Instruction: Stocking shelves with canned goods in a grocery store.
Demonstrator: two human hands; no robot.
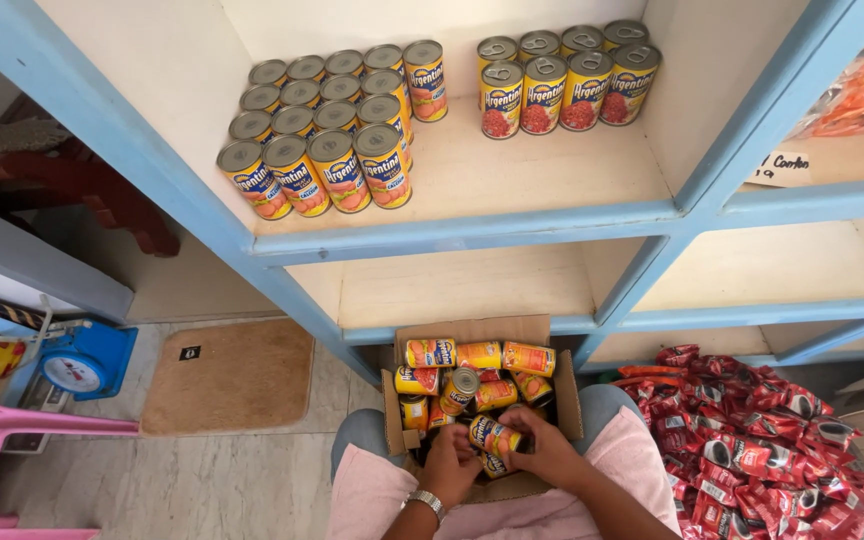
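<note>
Head view shows both hands closed around one yellow can [495,437] just above the cardboard box [569,400], left hand [449,466] and right hand [549,452] gripping its sides; it looks rigid, fairly heavy and smooth, best held round the body.

Top of the frame, a white shelf [512,170] with a blue front edge carries two groups of tins. Upper left, a block of yellow-labelled tins [327,130] stands upright in rows; just right of centre, a smaller cluster of tins [557,80] stands apart. Below, the lower shelf [452,285] shows bare board. Lower left, a brown mat [227,375] lies on the pale floor [182,480].
</note>
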